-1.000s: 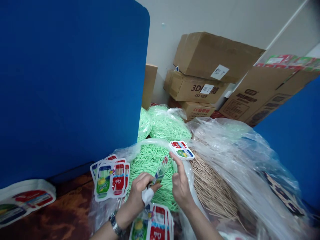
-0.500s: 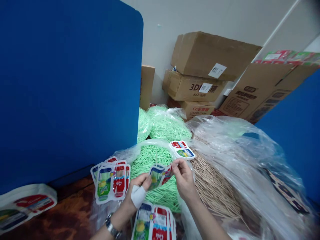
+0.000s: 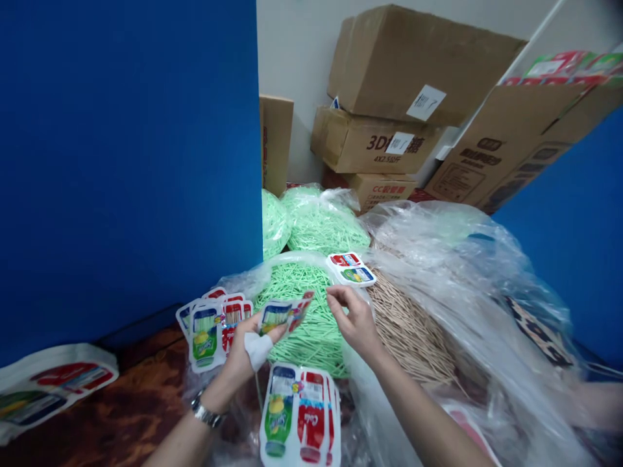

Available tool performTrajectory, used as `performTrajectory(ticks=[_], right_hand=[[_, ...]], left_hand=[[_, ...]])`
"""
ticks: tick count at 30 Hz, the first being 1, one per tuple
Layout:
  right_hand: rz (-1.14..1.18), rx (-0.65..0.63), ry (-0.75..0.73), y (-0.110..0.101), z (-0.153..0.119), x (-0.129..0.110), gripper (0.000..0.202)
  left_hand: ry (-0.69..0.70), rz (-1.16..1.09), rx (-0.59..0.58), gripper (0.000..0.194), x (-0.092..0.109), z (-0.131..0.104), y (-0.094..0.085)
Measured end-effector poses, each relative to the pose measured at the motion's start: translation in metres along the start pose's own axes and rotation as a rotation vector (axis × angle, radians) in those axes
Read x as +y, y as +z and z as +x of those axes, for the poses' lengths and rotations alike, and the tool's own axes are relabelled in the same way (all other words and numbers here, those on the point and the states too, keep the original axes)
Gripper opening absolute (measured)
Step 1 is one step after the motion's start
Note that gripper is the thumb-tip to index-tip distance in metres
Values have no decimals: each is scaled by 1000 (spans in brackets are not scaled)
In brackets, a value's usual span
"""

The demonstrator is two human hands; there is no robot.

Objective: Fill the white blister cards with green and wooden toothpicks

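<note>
My left hand (image 3: 244, 350), with a white wrap at the thumb and a metal watch, grips a small printed pouch (image 3: 285, 314) showing green sticks in its clear window. My right hand (image 3: 353, 319) is off the pouch, thumb and index finger slightly apart, with nothing visible between them. Below both hands lies a heap of thin green candy sticks (image 3: 311, 344) in an open plastic bag. Nearer me is a stack of Sprite and Cola pouches (image 3: 299, 415). More pouches (image 3: 214, 334) lie fanned out beside my left hand.
Brown sticks (image 3: 409, 331) spill from a clear plastic bag (image 3: 467, 279) at right. Another pouch stack (image 3: 351, 268) rests beyond my right hand. A blue panel (image 3: 131, 162) stands at left, cardboard boxes (image 3: 418, 71) behind. Pouches (image 3: 58, 383) are piled at far left. Someone's blurred forearm (image 3: 598, 402) shows at right.
My right hand has let go of the pouch's right end and drawn slightly apart. The pouch, still in my left hand, has shifted left and up. The view has tilted a little downward.
</note>
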State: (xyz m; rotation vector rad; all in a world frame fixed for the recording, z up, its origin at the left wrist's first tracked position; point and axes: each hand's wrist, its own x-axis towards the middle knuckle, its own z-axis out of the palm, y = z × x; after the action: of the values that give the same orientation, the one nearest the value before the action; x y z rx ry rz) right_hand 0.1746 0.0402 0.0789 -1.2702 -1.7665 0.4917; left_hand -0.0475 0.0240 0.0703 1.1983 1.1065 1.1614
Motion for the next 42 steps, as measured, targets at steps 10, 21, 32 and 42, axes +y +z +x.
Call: performTrajectory(ticks=[10, 21, 32, 42], right_hand=[[-720, -759, -350, 47, -59, 30, 13], [-744, -752, -334, 46, -51, 30, 11], [-689, -510, -189, 38, -7, 55, 21], [-295, -224, -52, 28, 9, 34, 15]], left_hand=[[0, 81, 136, 21, 0, 3, -16], [20, 130, 123, 20, 1, 1, -20], [-60, 2, 158, 24, 2, 3, -10], [-224, -303, -46, 28, 1, -10, 0]])
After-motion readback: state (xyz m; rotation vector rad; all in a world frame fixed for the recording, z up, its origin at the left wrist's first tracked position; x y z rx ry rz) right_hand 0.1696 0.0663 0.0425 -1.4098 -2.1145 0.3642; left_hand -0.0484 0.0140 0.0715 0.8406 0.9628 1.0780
